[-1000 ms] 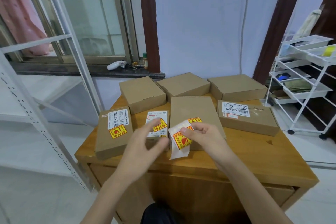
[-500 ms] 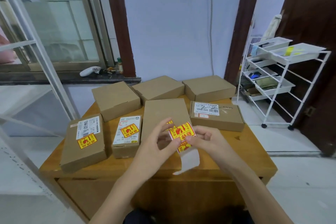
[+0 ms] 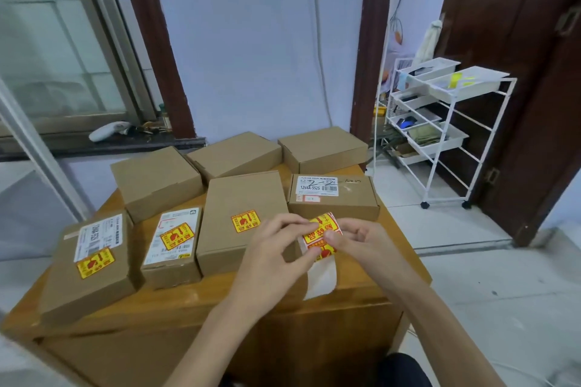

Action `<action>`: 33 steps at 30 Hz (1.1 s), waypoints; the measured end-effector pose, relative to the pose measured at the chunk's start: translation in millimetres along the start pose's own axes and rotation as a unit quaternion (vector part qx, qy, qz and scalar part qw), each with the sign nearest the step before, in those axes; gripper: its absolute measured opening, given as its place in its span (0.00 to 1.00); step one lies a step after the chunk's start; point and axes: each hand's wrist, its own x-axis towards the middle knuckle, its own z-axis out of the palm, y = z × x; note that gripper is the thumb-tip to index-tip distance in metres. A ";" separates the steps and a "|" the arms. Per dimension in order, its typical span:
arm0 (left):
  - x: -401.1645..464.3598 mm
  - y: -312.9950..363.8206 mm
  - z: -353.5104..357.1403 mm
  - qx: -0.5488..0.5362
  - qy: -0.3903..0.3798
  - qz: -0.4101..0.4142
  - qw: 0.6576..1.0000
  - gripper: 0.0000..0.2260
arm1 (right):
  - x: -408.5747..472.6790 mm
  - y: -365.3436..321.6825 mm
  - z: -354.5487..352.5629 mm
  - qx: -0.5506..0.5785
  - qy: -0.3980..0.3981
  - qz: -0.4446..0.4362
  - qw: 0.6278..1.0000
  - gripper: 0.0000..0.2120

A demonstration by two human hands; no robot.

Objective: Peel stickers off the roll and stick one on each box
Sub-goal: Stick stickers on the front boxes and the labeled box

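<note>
Several brown cardboard boxes stand on a wooden table (image 3: 195,305). Three front boxes carry a yellow-and-red sticker: the left box (image 3: 91,264), the small box (image 3: 173,245) and the tall middle box (image 3: 242,217). The right box (image 3: 333,195) has only a white barcode label. Three plain boxes (image 3: 234,154) line the back. Both my hands hold the sticker roll strip (image 3: 320,229) over the table's right front; its white backing (image 3: 320,276) hangs down. My left hand (image 3: 276,254) pinches its left edge, my right hand (image 3: 361,239) its right side.
A white wire trolley (image 3: 440,122) with trays stands to the right by a dark door (image 3: 518,72). A window sill (image 3: 103,141) with small items runs behind the table on the left. Tiled floor lies to the right.
The view has swung right and closer. My hands with the sticker strip have shifted right, off the middle box toward the barcode box; the middle box's sticker now shows fully.
</note>
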 end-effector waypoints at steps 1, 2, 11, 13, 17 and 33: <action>1.2 1.2 1.8 0.000 -0.002 -0.002 1.000 0.14 | -0.4 0.5 -2.7 0.000 0.002 -0.001 1.000 0.10; 2.3 2.4 3.1 -0.002 -0.003 -0.005 1.000 0.14 | -0.8 1.3 -4.7 -0.001 0.004 -0.002 1.000 0.10; 10.2 2.4 7.5 -0.064 -0.011 -0.036 0.997 0.10 | 0.7 5.4 -11.2 -0.003 -0.001 0.010 1.000 0.10; 11.4 3.3 6.9 -0.074 -0.011 -0.050 0.996 0.08 | 1.9 5.7 -11.7 -0.005 -0.006 0.016 1.000 0.10; 14.3 0.1 10.2 -0.103 0.002 -0.071 0.992 0.04 | 5.5 5.1 -12.5 -0.013 -0.009 0.019 1.000 0.10; 38.1 -17.8 24.8 -0.255 0.045 -0.145 0.955 0.03 | 15.5 9.7 -24.6 -0.026 0.030 0.046 0.998 0.09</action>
